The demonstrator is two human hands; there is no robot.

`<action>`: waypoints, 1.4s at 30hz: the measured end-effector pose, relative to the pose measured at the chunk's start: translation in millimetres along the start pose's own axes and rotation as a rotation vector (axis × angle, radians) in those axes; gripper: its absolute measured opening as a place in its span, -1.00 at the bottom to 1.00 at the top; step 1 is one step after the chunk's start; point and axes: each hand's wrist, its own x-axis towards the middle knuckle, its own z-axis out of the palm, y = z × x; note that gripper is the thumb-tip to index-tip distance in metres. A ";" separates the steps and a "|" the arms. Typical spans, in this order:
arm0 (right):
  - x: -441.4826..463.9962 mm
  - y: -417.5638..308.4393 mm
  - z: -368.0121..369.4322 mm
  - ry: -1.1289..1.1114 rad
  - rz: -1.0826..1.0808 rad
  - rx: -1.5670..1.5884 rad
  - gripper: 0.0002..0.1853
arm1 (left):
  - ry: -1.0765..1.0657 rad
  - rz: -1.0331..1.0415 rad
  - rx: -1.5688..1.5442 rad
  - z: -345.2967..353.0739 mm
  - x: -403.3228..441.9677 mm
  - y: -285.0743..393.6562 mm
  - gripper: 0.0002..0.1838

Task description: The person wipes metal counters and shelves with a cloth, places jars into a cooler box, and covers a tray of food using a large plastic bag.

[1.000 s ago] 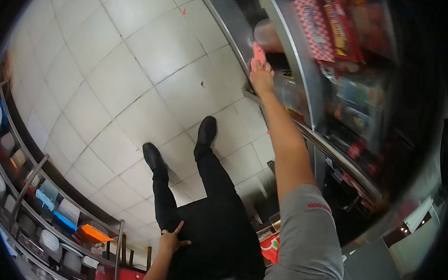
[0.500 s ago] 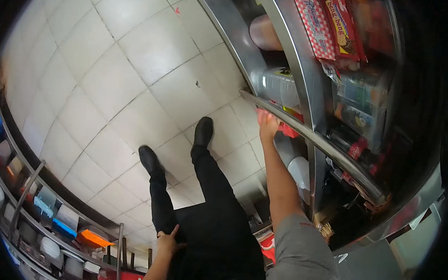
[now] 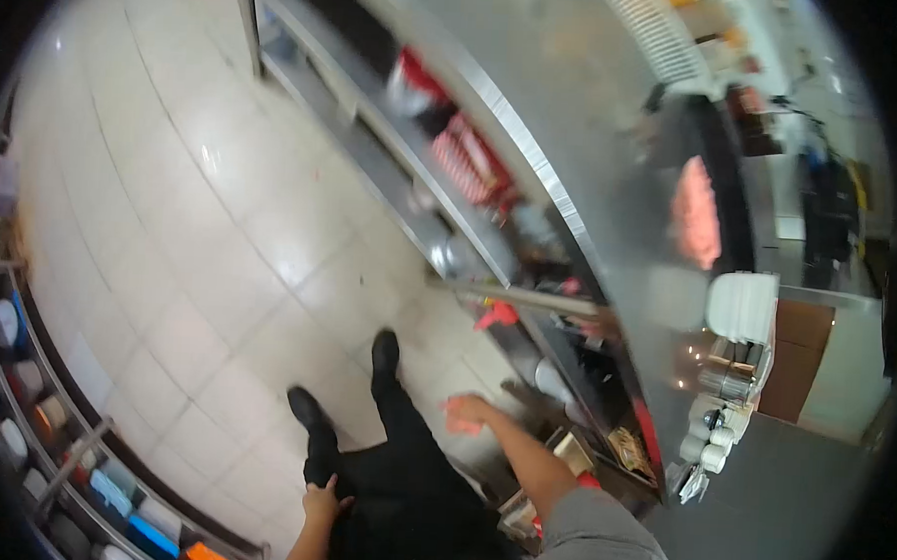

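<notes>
My left hand [image 3: 323, 499] rests against the black cloth over my left thigh, its fingers apart and nothing seen in it. My right hand [image 3: 466, 414] hangs in the air over the floor, to the right of my knee. It is smeared and pinkish at the fingertips, so I cannot tell how the fingers are set or whether they hold anything. Beyond it, a red cloth [image 3: 497, 315] hangs at the metal leg [image 3: 528, 296] of the steel worktable [image 3: 566, 105], apart from my hand.
Red packets [image 3: 472, 161] and clear containers sit on the shelves under the worktable. A pink cloth [image 3: 696, 213] lies on its top, near stacked white dishes [image 3: 742, 305]. At lower left, a rack holds bowls and an orange box [image 3: 211, 557]. Pale tiles [image 3: 219, 270] cover the floor.
My right hand has come off the red cloth at the table leg and drawn back toward my body. The view has swung up, showing the tabletop. My left hand stays at my thigh.
</notes>
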 end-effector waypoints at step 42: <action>-418.9 -433.9 -343.4 1.941 -0.361 0.047 -0.67 | 1.093 0.609 -0.124 -580.9 -119.9 1.0 -0.79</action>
